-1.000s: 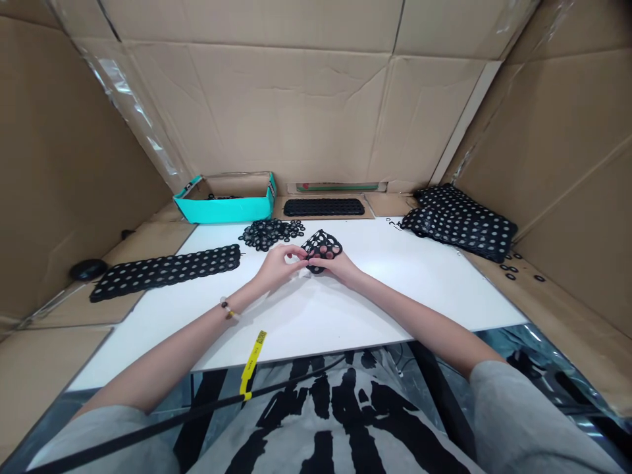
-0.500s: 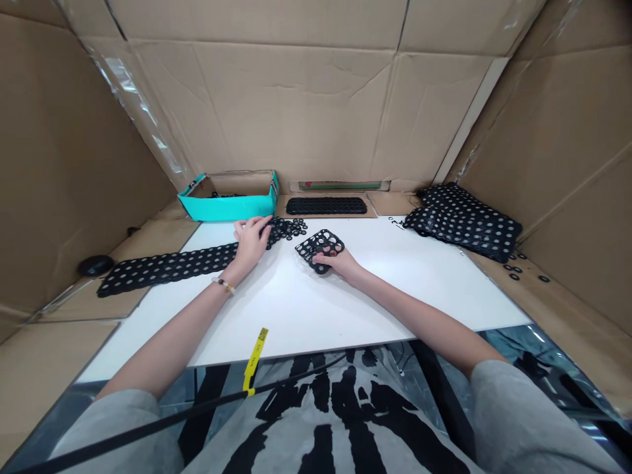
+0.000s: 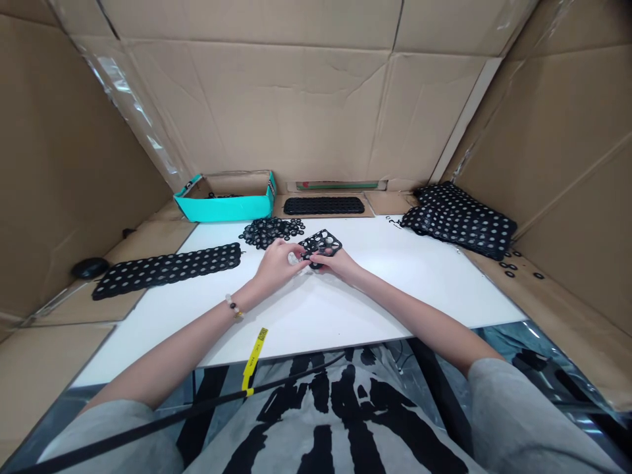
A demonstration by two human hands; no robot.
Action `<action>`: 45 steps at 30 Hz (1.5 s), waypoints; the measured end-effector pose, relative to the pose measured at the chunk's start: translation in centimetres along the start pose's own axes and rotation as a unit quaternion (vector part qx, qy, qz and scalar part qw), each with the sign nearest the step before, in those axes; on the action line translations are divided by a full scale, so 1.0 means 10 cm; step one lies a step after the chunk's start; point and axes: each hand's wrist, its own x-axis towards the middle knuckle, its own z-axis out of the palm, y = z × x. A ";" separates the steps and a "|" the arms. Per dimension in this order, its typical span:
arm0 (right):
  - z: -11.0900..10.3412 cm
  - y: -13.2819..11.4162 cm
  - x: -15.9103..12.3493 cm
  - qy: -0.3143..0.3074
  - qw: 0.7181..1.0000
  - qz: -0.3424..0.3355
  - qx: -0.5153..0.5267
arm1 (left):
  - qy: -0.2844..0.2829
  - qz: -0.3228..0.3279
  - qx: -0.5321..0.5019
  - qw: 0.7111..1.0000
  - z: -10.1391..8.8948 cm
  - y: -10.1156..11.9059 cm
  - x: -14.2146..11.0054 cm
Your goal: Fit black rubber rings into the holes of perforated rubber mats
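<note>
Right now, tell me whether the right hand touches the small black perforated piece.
Touching. The head view shows the right hand holding the small black perforated piece, thumb over its near edge, skin showing through the holes.

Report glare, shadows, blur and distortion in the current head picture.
Head view: glare streaks the clear tape at left; shadows on the white board look faint; the cardboard walls flare outward, wide-angle style; left hand and right hand show no obvious blur; the ring pile's fine detail is too small to judge.

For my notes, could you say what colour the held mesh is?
The held mesh is black; head view.
</note>
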 end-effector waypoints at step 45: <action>-0.02 -0.01 -0.02 -0.035 0.998 -0.019 -0.045 | -0.006 0.029 -0.009 1.000 -0.02 0.09 -0.04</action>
